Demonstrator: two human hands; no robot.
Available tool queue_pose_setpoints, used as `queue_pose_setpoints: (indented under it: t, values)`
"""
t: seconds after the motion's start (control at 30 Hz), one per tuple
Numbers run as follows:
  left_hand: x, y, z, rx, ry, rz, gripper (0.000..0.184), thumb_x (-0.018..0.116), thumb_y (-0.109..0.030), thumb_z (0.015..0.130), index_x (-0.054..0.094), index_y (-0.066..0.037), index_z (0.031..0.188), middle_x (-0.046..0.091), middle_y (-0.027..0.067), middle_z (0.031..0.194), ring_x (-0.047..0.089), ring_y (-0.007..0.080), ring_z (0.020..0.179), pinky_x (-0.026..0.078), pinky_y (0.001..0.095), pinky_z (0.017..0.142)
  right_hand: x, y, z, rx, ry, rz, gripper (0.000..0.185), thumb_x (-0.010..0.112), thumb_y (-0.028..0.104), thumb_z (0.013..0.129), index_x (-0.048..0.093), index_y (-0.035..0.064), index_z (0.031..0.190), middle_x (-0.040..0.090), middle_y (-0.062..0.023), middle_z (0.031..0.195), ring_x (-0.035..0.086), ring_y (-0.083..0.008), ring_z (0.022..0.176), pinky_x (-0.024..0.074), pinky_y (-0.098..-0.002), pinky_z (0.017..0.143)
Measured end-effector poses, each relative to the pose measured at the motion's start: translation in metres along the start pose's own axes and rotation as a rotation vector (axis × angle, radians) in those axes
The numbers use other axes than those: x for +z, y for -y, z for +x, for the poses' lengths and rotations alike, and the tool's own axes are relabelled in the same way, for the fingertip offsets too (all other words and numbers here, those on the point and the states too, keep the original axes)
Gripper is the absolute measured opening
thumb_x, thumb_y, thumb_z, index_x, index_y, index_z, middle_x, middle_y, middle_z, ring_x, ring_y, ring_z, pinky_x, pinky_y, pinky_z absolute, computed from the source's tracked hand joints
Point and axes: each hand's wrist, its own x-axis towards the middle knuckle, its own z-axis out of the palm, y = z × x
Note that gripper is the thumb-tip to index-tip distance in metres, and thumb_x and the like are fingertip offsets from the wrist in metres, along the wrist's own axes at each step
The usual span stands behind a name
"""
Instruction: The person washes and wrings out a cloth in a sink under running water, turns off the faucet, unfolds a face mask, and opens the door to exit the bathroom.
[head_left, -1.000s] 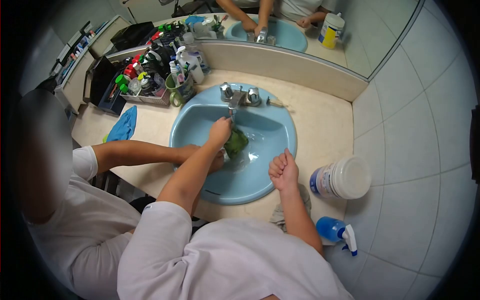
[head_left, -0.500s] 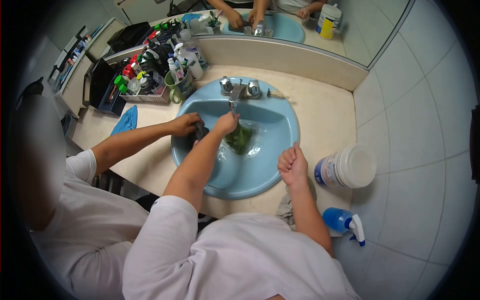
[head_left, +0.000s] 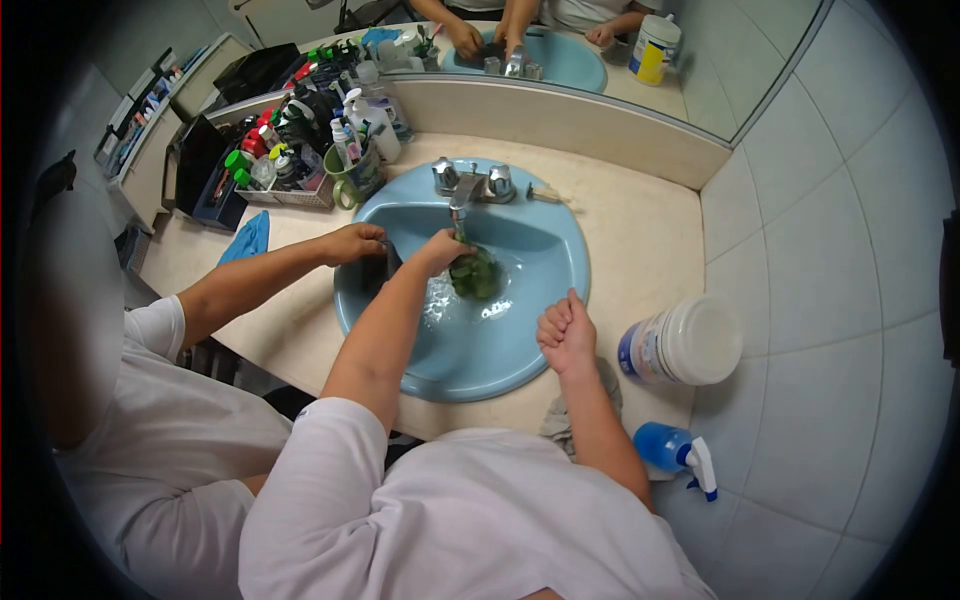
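Observation:
Under the running faucet (head_left: 466, 190), my left hand (head_left: 440, 252) is closed on the top of a dark green bundle (head_left: 476, 275). The bundle hangs wet in the blue sink (head_left: 480, 375); whether it is leaves or cloth I cannot tell. My right hand (head_left: 567, 333) is a loose fist by the sink's right rim, thumb pointing up, with nothing seen in it. A crumpled grey cloth (head_left: 560, 415) lies on the counter, partly behind my right forearm. At the sink's left side, another person's hand (head_left: 357, 243) holds a dark grey cloth (head_left: 380, 268).
On the right stand a white tub (head_left: 685, 340) and a blue spray bottle (head_left: 662, 446). Baskets of bottles (head_left: 290, 165), a green mug (head_left: 352, 178) and a blue cloth (head_left: 248, 238) are at the left. A mirror (head_left: 620, 60) runs along the back.
The view has shifted slightly. The green bundle looks rounder and more bunched below my left hand. My right hand has moved slightly left, still curled. The other person's hand has shifted on the grey cloth.

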Motion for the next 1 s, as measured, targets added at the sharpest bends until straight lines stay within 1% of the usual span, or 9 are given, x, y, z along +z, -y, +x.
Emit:
queue_pose_setpoints:
  t: [0.13,0.23,0.33,0.43,0.57,0.67,0.77,0.87,1.0]
  values:
    - [0.001,-0.001,0.006,0.046,-0.092,-0.318,0.024,0.057,-0.011,0.079,0.053,0.000,0.100,0.060,0.0086,0.085,0.058,0.0179,0.074,0.046,0.0302,0.067,-0.001,0.003,0.003,0.001,0.004,0.006,0.043,0.035,0.033,0.091,0.029,0.0141,0.052,0.024,0.0022,0.045,0.020,-0.0082,0.036,0.0155,-0.0217,0.031]
    - [-0.001,-0.006,0.003,-0.108,-0.156,0.095,0.024,0.056,-0.013,0.082,0.050,-0.001,0.101,0.058,0.0101,0.089,0.056,0.0204,0.083,0.044,0.0324,0.072,-0.005,0.001,0.006,0.012,-0.015,0.018,0.043,0.035,0.033,0.091,0.028,0.0141,0.052,0.024,0.0023,0.045,0.020,-0.0081,0.036,0.0158,-0.0217,0.031]
    - [0.011,-0.037,-0.028,-0.235,0.253,-0.668,0.035,0.056,-0.015,0.082,0.043,-0.002,0.112,0.055,0.0093,0.100,0.054,0.0208,0.091,0.044,0.0349,0.078,-0.008,0.003,0.009,0.018,0.002,0.018,0.043,0.035,0.032,0.090,0.029,0.0143,0.052,0.024,0.0024,0.045,0.020,-0.0080,0.036,0.0163,-0.0216,0.031]
    - [0.022,-0.037,-0.046,-0.125,0.227,-0.352,0.041,0.056,-0.021,0.082,0.040,-0.005,0.117,0.052,0.0088,0.107,0.053,0.0209,0.095,0.044,0.0367,0.081,-0.009,0.003,0.011,0.020,-0.026,0.021,0.043,0.036,0.032,0.090,0.029,0.0145,0.052,0.024,0.0024,0.046,0.021,-0.0079,0.036,0.0167,-0.0215,0.032]
    - [0.012,0.018,-0.005,-0.159,0.089,-0.191,0.023,0.054,-0.020,0.082,0.055,-0.004,0.098,0.058,0.0090,0.090,0.054,0.0188,0.088,0.045,0.0326,0.072,-0.010,0.000,0.014,0.031,-0.046,0.022,0.043,0.036,0.032,0.090,0.029,0.0146,0.052,0.024,0.0026,0.045,0.021,-0.0078,0.036,0.0162,-0.0207,0.030]
    - [0.021,-0.008,-0.019,0.006,-0.260,0.165,0.026,0.052,-0.027,0.083,0.056,-0.002,0.091,0.059,0.0096,0.085,0.055,0.0166,0.085,0.045,0.0292,0.070,-0.011,0.000,0.016,0.042,-0.051,0.022,0.043,0.037,0.032,0.090,0.029,0.0147,0.052,0.024,0.0026,0.045,0.021,-0.0078,0.036,0.0161,-0.0208,0.030]
    - [0.011,-0.014,-0.019,0.023,-0.113,-0.121,0.029,0.046,-0.029,0.085,0.055,-0.003,0.095,0.058,0.0108,0.093,0.055,0.0185,0.083,0.045,0.0296,0.068,-0.010,0.001,0.015,0.023,-0.083,0.004,0.043,0.035,0.032,0.090,0.028,0.0143,0.052,0.025,0.0023,0.046,0.021,-0.0080,0.036,0.0167,-0.0215,0.032]
    - [0.005,-0.030,-0.032,-0.275,0.065,-0.291,0.028,0.042,-0.021,0.086,0.050,-0.005,0.108,0.055,0.0106,0.100,0.056,0.0194,0.086,0.046,0.0324,0.072,-0.014,-0.002,0.018,0.023,-0.055,0.014,0.043,0.035,0.032,0.091,0.028,0.0141,0.052,0.025,0.0022,0.046,0.020,-0.0080,0.036,0.0164,-0.0214,0.031]
    - [0.007,-0.050,-0.063,-0.005,0.255,-0.622,0.034,0.040,-0.011,0.086,0.040,-0.007,0.120,0.054,0.0085,0.103,0.056,0.0196,0.087,0.048,0.0334,0.075,-0.013,0.002,0.016,0.015,-0.049,0.024,0.043,0.035,0.032,0.091,0.028,0.0139,0.052,0.025,0.0020,0.046,0.020,-0.0082,0.036,0.0163,-0.0216,0.031]
